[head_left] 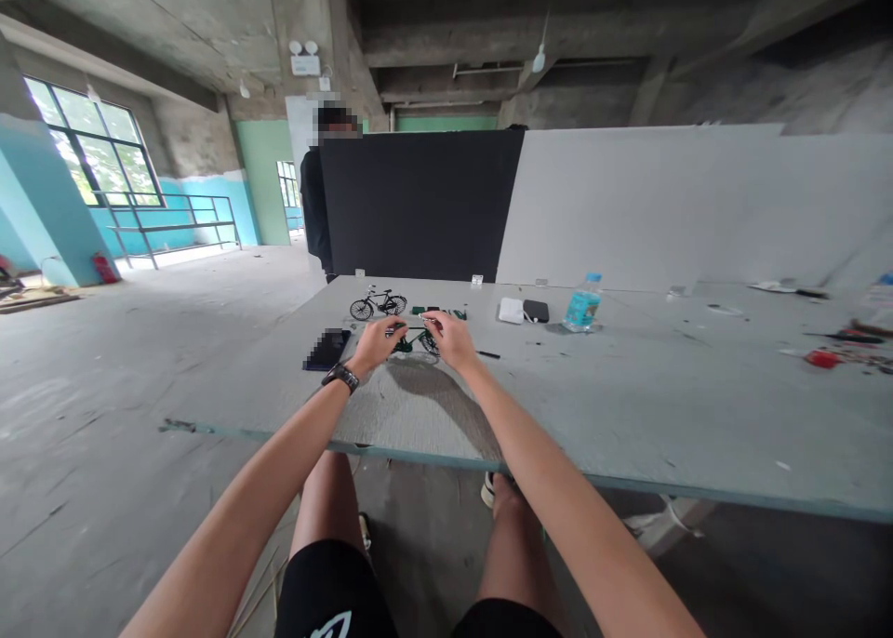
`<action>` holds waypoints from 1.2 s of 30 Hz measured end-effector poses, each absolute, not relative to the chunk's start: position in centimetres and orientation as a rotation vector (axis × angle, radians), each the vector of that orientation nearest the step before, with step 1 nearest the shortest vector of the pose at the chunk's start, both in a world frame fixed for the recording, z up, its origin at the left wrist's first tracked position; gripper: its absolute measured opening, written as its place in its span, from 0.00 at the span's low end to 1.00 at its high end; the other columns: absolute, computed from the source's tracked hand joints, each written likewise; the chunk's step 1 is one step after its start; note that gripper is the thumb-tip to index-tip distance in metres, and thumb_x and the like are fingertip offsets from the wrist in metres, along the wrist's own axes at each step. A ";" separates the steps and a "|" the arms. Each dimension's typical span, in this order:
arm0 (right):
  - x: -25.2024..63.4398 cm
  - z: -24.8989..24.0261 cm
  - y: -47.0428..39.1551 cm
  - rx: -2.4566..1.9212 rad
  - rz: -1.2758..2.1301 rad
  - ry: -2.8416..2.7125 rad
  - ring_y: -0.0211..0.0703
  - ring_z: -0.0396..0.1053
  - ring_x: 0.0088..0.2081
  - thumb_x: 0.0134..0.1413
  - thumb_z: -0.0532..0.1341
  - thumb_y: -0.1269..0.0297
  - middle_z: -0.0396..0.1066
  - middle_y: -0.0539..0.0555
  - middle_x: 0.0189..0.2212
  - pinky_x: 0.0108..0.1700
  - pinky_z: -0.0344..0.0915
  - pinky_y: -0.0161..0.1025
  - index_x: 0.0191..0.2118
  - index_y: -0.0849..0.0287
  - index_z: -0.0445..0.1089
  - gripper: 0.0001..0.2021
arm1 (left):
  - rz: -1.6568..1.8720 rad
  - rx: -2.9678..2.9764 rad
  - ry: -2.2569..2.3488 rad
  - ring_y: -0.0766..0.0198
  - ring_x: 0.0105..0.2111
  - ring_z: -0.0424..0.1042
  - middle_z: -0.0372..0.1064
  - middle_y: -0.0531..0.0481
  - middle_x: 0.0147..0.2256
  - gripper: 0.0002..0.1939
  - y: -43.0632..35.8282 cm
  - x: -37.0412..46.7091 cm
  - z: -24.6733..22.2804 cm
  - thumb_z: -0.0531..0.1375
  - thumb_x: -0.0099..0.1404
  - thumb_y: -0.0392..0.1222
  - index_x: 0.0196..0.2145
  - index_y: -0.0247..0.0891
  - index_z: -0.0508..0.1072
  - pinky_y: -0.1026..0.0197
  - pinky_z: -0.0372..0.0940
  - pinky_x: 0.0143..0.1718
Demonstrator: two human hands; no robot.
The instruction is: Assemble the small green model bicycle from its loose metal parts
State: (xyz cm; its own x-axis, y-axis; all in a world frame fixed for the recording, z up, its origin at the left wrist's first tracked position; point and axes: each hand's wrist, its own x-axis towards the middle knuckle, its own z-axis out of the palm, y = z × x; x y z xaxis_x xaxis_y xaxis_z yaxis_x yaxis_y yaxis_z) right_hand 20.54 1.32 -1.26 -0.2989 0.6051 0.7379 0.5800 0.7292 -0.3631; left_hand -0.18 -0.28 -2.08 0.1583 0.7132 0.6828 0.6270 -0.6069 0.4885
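Observation:
A small green model bicycle (422,338) stands on the table between my hands, its black rear wheel visible on the right. My left hand (375,342), with a dark watch on the wrist, is closed around the left end of the model; its fingers hide that part. Above the rear wheel, my right hand (450,337) has thumb and fingers pinched together on something tiny and pale that I cannot make out. A finished-looking black model bicycle (378,303) stands just behind my left hand. Small green parts (457,313) lie beyond my right hand.
A dark tablet-like device (326,350) lies left of my left hand. To the right are a thin dark stick-like tool (487,354), a white power bank (512,311) and a blue-labelled bottle (583,301). Black and white panels (425,206) border the table's back; a person (317,201) stands behind.

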 end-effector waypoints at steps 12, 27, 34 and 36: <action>21.1 -1.2 1.5 -0.879 0.073 -1.810 0.49 0.75 0.40 0.62 0.58 0.61 0.78 0.57 0.38 0.47 0.70 0.46 0.42 0.57 0.74 0.09 | 1.437 2.321 1.307 0.60 0.36 0.76 0.80 0.48 0.36 0.11 -0.5 0.0 -2.0 0.59 0.70 0.45 0.40 0.39 0.79 0.62 0.66 0.42; 22.2 0.2 1.0 -1.023 -0.199 -1.780 0.54 0.69 0.45 0.65 0.59 0.61 0.79 0.59 0.39 0.52 0.62 0.51 0.43 0.55 0.80 0.11 | 1.411 2.330 1.305 0.61 0.35 0.76 0.79 0.48 0.35 0.11 -0.5 0.0 -2.1 0.58 0.70 0.46 0.40 0.39 0.79 0.62 0.65 0.40; 22.0 -0.4 1.6 -0.928 -0.001 -1.764 0.47 0.73 0.35 0.64 0.59 0.60 0.75 0.60 0.40 0.44 0.71 0.45 0.42 0.57 0.77 0.11 | 1.399 2.332 1.330 0.59 0.36 0.76 0.80 0.47 0.36 0.12 -0.6 0.0 -2.0 0.58 0.70 0.47 0.41 0.39 0.79 0.61 0.66 0.42; 21.7 -0.6 1.5 -0.880 0.055 -1.774 0.47 0.74 0.36 0.64 0.59 0.60 0.75 0.60 0.41 0.44 0.72 0.44 0.43 0.57 0.76 0.10 | 1.401 2.336 1.332 0.59 0.37 0.76 0.80 0.47 0.37 0.12 -0.5 0.0 -2.1 0.58 0.69 0.46 0.42 0.39 0.78 0.61 0.66 0.42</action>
